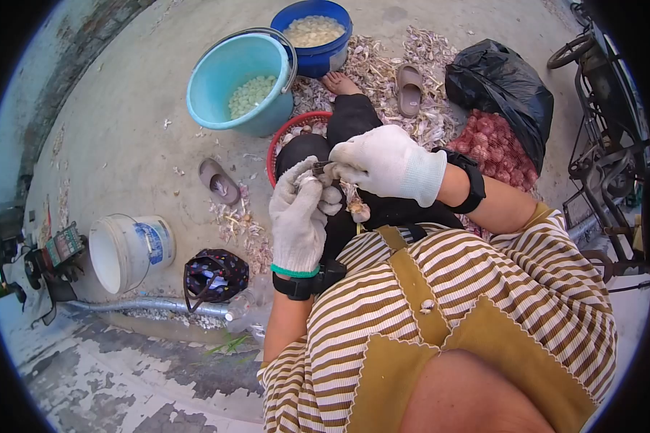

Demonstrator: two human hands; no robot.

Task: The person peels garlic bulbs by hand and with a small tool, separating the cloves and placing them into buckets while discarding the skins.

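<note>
My left hand point(297, 220), in a white knit glove with a green cuff, is closed with a pale garlic clove point(308, 177) at its fingertips. My right hand point(391, 164), gloved too, meets it over my lap, fingers closed. Between the two hands shows a short dark strip like a small knife blade point(321, 167), coming from the right fingers; its handle is hidden. Just under the right hand hangs a piece of garlic bulb point(357, 207) with loose skin. Partly behind my knee stands a red basket point(272, 160) with garlic and skins inside.
Ahead are a light-blue bucket point(202, 90) and a dark-blue bucket point(330, 59), both with peeled cloves. Garlic skins point(430, 126) litter the floor. Right: a mesh sack of garlic point(495, 148), a black bag point(498, 83). Left: a white bucket point(133, 252), a slipper point(219, 180), a patterned bag point(217, 278).
</note>
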